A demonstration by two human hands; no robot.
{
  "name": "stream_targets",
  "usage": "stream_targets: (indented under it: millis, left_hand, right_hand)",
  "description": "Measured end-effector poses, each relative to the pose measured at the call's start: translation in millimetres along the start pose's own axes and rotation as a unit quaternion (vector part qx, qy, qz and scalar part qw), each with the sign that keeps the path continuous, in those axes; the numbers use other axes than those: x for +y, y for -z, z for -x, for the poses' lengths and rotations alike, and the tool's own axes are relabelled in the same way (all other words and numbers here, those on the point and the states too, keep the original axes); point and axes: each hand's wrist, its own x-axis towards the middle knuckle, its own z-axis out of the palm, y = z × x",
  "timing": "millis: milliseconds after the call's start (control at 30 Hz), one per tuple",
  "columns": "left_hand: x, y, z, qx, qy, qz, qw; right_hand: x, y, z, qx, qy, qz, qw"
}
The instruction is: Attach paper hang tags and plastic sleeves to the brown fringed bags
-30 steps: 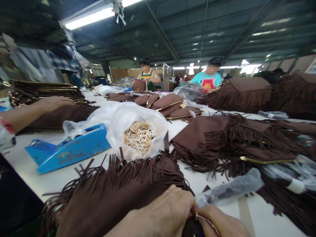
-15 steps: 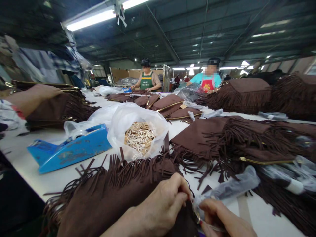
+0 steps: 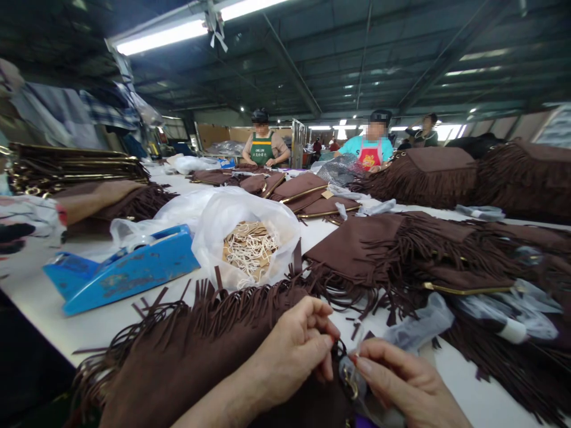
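Note:
A dark brown fringed bag (image 3: 178,368) lies in front of me, its fringe pointing away across the table. My left hand (image 3: 298,345) rests over its right part, thumb and fingers pinched at a thin dark loop (image 3: 341,347) by the bag's edge. Close beside it, my right hand (image 3: 401,377) pinches clear plastic wrap (image 3: 379,407) between thumb and forefinger. A gold-coloured metal clasp (image 3: 351,383) shows through the plastic, between the two hands. What exactly lies under the fingertips is partly hidden.
A blue tape dispenser (image 3: 129,270) and a plastic bag (image 3: 205,244) of string tags (image 3: 250,249) stand beyond the bag. More fringed bags (image 3: 357,244) cover the right side. At left, a person's sleeve (image 3: 31,223) reaches in. Two co-workers (image 3: 265,148) stand across the table.
My right hand has risen slightly and now pinches higher, by the plastic and the clasp. My left hand has shifted a little left. The sleeved arm at left has moved inward and lower.

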Motion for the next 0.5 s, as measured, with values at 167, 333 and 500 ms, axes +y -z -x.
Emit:
stream_targets:
  millis: [167, 333, 500]
  left_hand:
    - [-5.0, -7.0, -0.7, -0.03, 0.094, -0.104, 0.99]
    - [-8.1, -9.8, -2.7, -0.014, 0.066, -0.137, 0.988]
    - [-8.3, -10.2, -1.4, -0.027, 0.066, -0.148, 0.986]
  right_hand:
    - [-2.9, 0.3, -2.0, 0.011, -0.076, -0.083, 0.994]
    - [-1.6, -0.9, -3.4, 0.016, -0.075, -0.08, 0.994]
    - [-0.1, 0.9, -2.0, 0.01, -0.073, -0.074, 0.995]
